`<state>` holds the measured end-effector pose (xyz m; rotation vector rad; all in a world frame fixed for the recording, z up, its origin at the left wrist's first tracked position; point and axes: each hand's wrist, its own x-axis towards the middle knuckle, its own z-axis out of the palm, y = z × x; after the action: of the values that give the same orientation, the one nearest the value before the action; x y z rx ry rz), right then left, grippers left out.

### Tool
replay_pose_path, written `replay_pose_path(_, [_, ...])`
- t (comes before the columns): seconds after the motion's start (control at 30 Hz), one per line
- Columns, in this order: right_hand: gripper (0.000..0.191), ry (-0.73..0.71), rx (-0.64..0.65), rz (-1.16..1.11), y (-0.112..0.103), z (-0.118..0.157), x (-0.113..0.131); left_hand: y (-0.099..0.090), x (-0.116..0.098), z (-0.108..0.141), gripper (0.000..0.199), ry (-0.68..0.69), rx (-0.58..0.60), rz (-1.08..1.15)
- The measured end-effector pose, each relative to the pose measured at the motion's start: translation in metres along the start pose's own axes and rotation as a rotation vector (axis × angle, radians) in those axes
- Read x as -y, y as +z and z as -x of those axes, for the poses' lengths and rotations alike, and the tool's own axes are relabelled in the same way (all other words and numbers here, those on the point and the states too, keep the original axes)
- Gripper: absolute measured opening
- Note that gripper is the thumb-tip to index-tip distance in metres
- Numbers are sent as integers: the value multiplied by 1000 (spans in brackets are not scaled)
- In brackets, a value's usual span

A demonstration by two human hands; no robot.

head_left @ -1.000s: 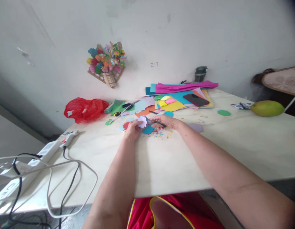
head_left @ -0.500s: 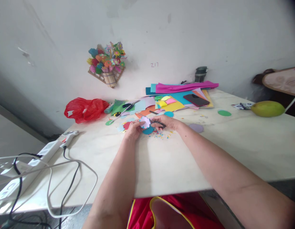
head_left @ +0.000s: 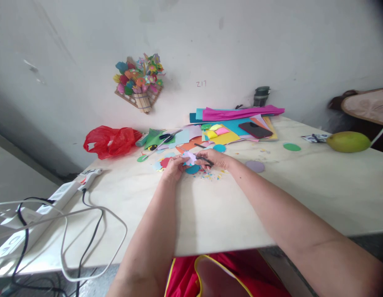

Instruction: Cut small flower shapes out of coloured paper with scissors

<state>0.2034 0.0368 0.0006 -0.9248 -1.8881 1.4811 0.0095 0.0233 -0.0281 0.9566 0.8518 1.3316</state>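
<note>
My left hand [head_left: 175, 167] pinches a small lilac paper piece [head_left: 189, 158] with a scalloped edge. My right hand [head_left: 211, 158] is closed on dark-handled scissors [head_left: 205, 161], whose tips are at the paper's right side. A blue paper circle [head_left: 192, 169] lies under the held piece. Small coloured paper scraps [head_left: 211, 175] are scattered below my right hand. A red paper piece [head_left: 164, 162] lies just left of my left fingers.
Coloured sheets [head_left: 228, 134] and a phone [head_left: 255, 129] lie at the back. A red plastic bag [head_left: 111, 141] and second scissors [head_left: 169, 136] are back left. A power strip [head_left: 52, 202] with cables is at left, a yellow-green fruit [head_left: 348, 141] at right.
The lilac paper has turned slightly in my left fingers, and the scissors have shifted a little to the left. The rest of the table looks the same.
</note>
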Motion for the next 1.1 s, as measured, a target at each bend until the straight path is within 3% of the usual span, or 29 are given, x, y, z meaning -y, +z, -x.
replay_pose_path(0.33, [32,-16,3,24,0,-3,0,1,-1,0,18,-4,-22,-5])
replay_pose_path(1.1, [21,19,-76,75,-8,-2,-2,0,-3,-3,22,22,-69,-6])
